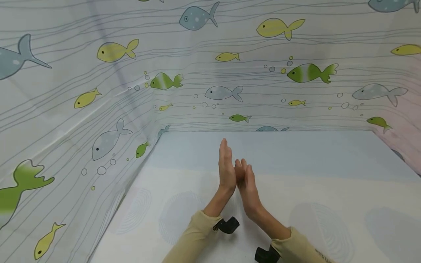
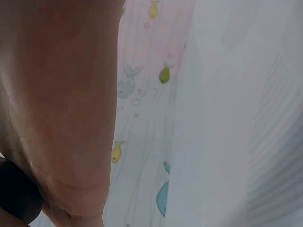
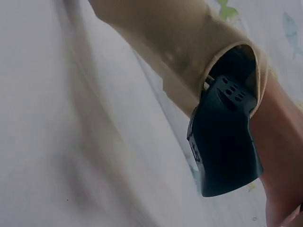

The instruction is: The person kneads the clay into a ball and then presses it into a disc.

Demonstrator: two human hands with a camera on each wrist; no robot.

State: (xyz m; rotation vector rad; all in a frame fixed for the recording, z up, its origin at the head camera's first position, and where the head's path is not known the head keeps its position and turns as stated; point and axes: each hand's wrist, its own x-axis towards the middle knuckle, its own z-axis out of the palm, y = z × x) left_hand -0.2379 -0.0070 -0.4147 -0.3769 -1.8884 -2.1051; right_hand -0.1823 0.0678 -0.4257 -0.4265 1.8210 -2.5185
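Observation:
Both bare hands are raised together over the table [image 1: 184, 146] in the head view. My left hand [image 1: 227, 171] stands upright, fingers straight and close together, its palm turned toward the other hand. My right hand [image 1: 249, 190] leans against it from the right, with extended fingers and the heel of the palm near the left wrist. Part of a thumb or finger shows between the palms; the inner palm surfaces are hidden. No object shows in either hand. Skin of a hand and wrist [image 2: 61, 104] fills the left side of the left wrist view.
Beige sleeves [image 1: 192, 233] cover the forearms. Black wrist cameras [image 1: 229, 225] hang at the cuffs, one close up [image 3: 225, 142] in the right wrist view. A fish-print curtain [image 1: 197, 73] hangs behind and along the left of the table, which has pale circle patterns.

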